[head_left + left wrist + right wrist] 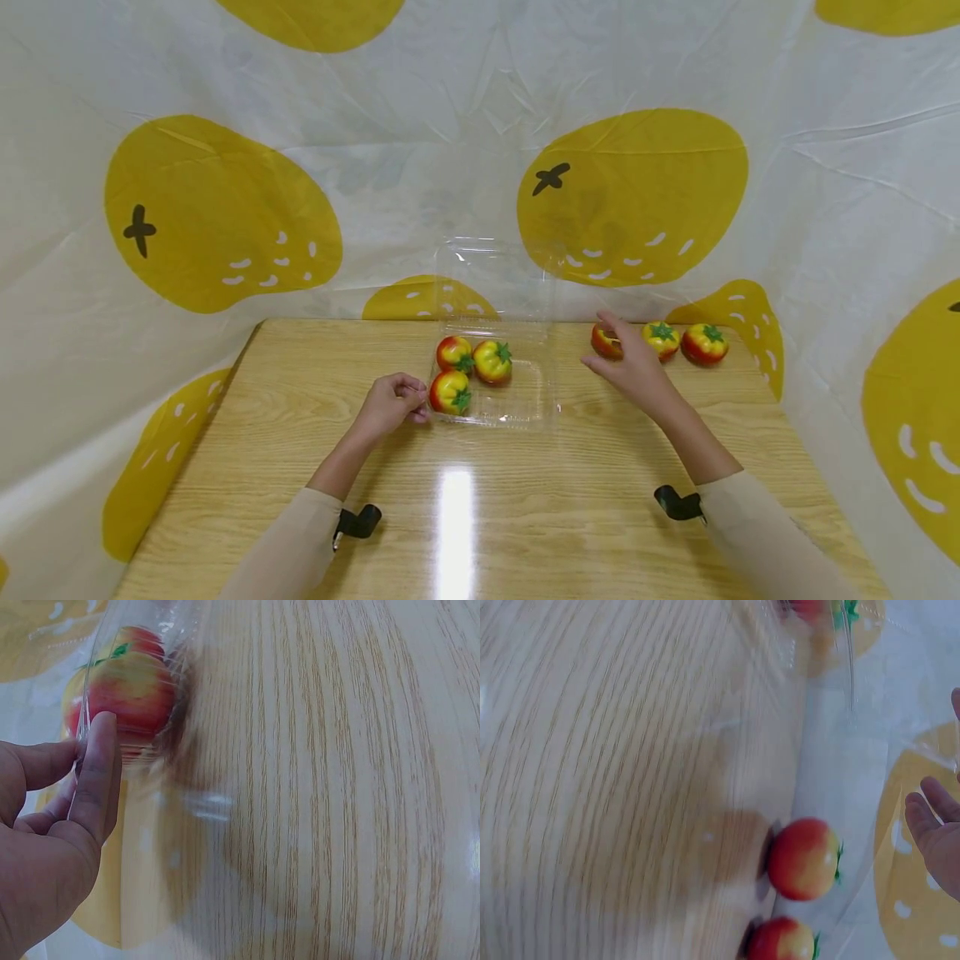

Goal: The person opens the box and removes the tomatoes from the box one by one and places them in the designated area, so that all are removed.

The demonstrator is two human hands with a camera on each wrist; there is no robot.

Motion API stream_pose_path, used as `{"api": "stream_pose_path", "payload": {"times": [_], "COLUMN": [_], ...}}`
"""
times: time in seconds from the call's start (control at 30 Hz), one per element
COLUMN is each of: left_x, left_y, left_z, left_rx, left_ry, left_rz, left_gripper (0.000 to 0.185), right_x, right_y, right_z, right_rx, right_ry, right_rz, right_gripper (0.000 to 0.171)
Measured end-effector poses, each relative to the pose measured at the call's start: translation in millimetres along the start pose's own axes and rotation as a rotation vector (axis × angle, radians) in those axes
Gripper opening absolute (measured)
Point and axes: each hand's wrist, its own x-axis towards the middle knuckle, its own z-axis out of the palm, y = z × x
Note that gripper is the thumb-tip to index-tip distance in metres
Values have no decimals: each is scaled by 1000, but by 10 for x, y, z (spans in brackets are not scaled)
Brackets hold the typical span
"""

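A clear plastic clamshell container (534, 402) stands on the wooden table (525, 508) with its lid (498, 275) up. Three red-yellow tomatoes lie in it, one at the front left (450, 392). My left hand (416, 406) pinches the container's front left rim; the left wrist view shows the thumb (97, 772) on the clear wall (142, 622) next to a tomato (131, 690). My right hand (597, 340) is spread over a loose tomato (606, 343) at the back right; whether it touches it I cannot tell. In the right wrist view its fingers (934, 825) stay apart from a tomato (802, 859).
Two more loose tomatoes (662, 337) (705, 343) lie right of my right hand near the table's far edge. A white cloth with yellow fruit prints (225, 217) walls in the table at the back and both sides. Bare wood lies between me and the container.
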Motion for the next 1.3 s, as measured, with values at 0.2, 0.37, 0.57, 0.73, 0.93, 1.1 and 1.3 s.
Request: {"api": "stream_pose_path", "payload": {"times": [0.2, 0.37, 0.57, 0.73, 0.93, 1.1, 1.3], "left_x": [-2, -11, -7, -6, 0, -1, 11], "left_y": [6, 25, 27, 35, 0, 15, -6], "left_z": [-3, -8, -6, -3, 0, -1, -6], "left_rx": [-13, -6, 14, 8, 11, 9, 5], "left_ry": [-3, -2, 1, 10, -4, 3, 3], "left_rz": [-4, -3, -2, -9, 6, 0, 0], "left_gripper": [16, 16, 17, 16, 17, 16, 15], "right_x": [110, 220, 340, 443, 521, 540, 549], "right_y": [-146, -255, -373, -445, -492, -511, -472], "right_z": [228, 400, 579, 710, 829, 914, 1030], "right_rx": [-14, -54, -91, -95, -80, -75, -63], "right_ry": [-86, -136, -215, -296, -380, -419, -420], "right_rz": [-31, -54, -60, -36, 9, 10, 19], "right_gripper": [80, 78, 76, 75, 77, 82, 85]}}
